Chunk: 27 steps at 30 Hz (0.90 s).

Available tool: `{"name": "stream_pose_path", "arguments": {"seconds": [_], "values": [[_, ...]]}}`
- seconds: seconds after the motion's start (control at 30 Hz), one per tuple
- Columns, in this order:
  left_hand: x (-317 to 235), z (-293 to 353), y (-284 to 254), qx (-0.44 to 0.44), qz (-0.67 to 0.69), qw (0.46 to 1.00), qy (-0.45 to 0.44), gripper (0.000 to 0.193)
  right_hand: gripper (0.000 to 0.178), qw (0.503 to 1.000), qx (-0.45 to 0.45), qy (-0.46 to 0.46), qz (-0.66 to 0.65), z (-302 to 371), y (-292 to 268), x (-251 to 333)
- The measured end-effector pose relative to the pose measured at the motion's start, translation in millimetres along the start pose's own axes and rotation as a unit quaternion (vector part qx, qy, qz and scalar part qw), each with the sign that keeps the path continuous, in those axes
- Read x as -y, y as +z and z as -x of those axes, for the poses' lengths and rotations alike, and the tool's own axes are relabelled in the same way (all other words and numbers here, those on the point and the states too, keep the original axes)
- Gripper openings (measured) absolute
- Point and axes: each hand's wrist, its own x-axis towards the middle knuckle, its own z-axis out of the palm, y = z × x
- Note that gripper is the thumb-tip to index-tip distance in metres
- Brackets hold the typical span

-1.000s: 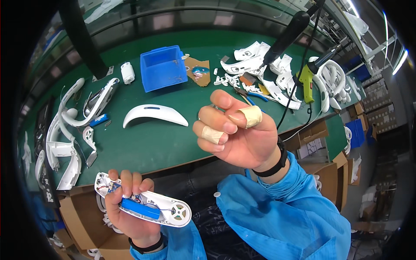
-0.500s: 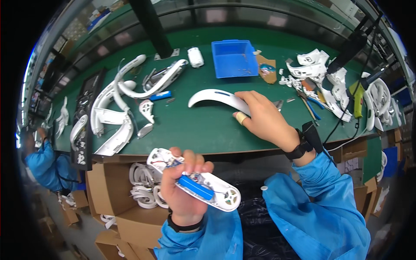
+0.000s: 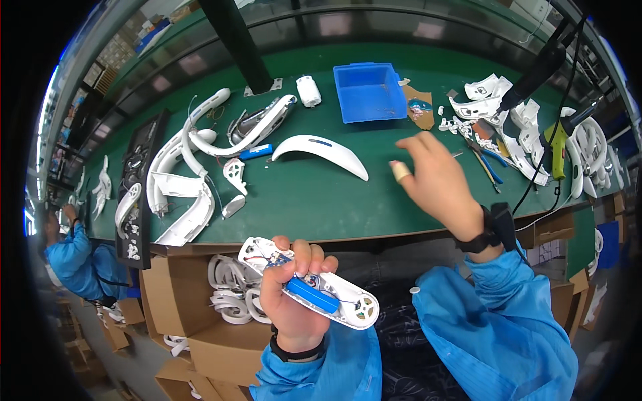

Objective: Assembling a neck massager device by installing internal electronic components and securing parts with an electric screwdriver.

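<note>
My left hand (image 3: 294,297) grips an opened white plastic housing (image 3: 358,306) in front of the bench edge. Inside that housing lie a blue cylindrical battery (image 3: 312,295), thin wires and a small circuit board. Over the green bench, my right hand (image 3: 435,184) is empty, its fingers apart and a tan wrap on the thumb. To its left, a curved white cover (image 3: 321,152) rests on the bench, apart from the fingers. Just right of the hand are pliers with blue handles (image 3: 491,160).
A blue bin (image 3: 370,120) stands at the back. White curved shells (image 3: 184,217) and another blue battery (image 3: 256,152) lie left. Broken white pieces (image 3: 478,107) and a yellow-green power tool (image 3: 558,150) are right. A cardboard box (image 3: 170,291) holds white parts below; a co-worker in blue (image 3: 80,257) sits far left.
My right hand has let go of the curved white cover and moved right, away from it. The cover now lies on the bench. My left hand still holds the opened housing.
</note>
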Motion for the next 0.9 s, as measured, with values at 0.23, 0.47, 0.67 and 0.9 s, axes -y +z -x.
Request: {"name": "stream_pose_path", "arguments": {"seconds": [0.23,0.47,0.67,0.9], "values": [[4,-5,-3,0.001,-0.01,1.0,-0.011,0.021,0.033,0.993,0.076,0.028,0.09,25,-5,-27],[7,0,-1,0.006,-0.017,1.0,0.0,0.023,0.032,0.994,0.049,-0.081,-0.059,9,-3,-4],[3,10,-4,0.003,-0.009,1.0,0.008,0.022,0.039,0.996,0.04,-0.048,0.059,-1,6,7],[3,7,-7,-0.01,-0.027,1.0,0.007,0.022,0.031,0.995,0.088,-0.047,0.015,-7,22,-3]]}}
